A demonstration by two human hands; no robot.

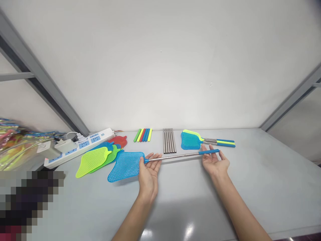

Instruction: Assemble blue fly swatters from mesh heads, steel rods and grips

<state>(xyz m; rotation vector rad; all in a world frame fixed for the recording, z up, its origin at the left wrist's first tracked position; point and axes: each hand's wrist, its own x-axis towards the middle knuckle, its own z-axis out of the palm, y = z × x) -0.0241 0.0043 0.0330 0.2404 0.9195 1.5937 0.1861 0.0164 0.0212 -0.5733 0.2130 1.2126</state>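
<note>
A blue fly swatter [127, 165] with an extended metal rod is held level above the grey table. My left hand [148, 174] grips it at the neck, thumb on the blue head and fingers under the rod. The blue handle rests in my right hand [215, 162], between the thumb and fingers. Beyond the right hand lies a stack of fly swatters [192, 140] with blue and yellow handles. Left of the held swatter are loose swatter heads: yellow-green [92, 161], green [111, 156], blue [106, 147] and red [119, 141].
Several metal rods [170, 140] lie side by side near the wall, with a row of coloured handle grips [142, 135] to their left. A white power strip [82, 147] with plugged-in adapters runs along the table's left side. Shiny plastic packages [20, 144] are piled beyond it.
</note>
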